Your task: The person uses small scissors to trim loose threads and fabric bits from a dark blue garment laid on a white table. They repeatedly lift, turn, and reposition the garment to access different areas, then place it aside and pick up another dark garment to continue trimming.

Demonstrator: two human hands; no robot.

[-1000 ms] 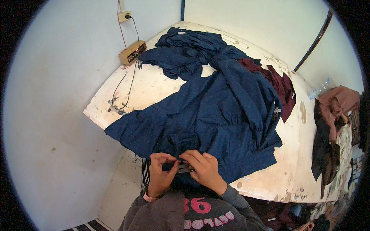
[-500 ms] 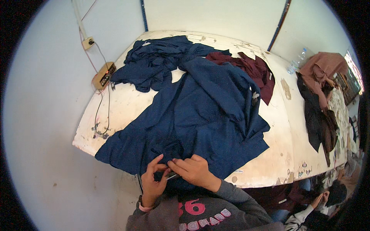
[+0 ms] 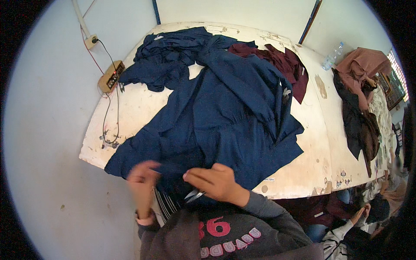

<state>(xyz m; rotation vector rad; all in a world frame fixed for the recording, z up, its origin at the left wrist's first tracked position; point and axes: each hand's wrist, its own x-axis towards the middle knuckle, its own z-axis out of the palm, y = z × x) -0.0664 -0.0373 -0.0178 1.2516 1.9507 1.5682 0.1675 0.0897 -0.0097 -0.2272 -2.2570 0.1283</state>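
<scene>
A large navy blue garment [image 3: 225,117] lies spread over the table, its near edge hanging down toward me. My right hand [image 3: 216,184] is closed at that near edge, with small metal thread snips [image 3: 194,196] in it; two blades point out below the palm, apart from each other. Whether its fingertips also pinch the cloth I cannot tell. At the garment's near left edge is my left hand [image 3: 143,180], smeared by motion, so its fingers cannot be read.
More navy cloth [image 3: 167,56] and a maroon garment [image 3: 297,71] lie farther back on the white table [image 3: 303,169]. A beige control box [image 3: 111,77] with cables hangs at the left wall. A plastic bottle [image 3: 333,56] and brown garments [image 3: 362,65] are at right. Another person's hands [image 3: 360,213] show lower right.
My left hand has moved left, away from the right hand and the cloth between them. My right hand stays near its place, and the snips' blades now show more plainly.
</scene>
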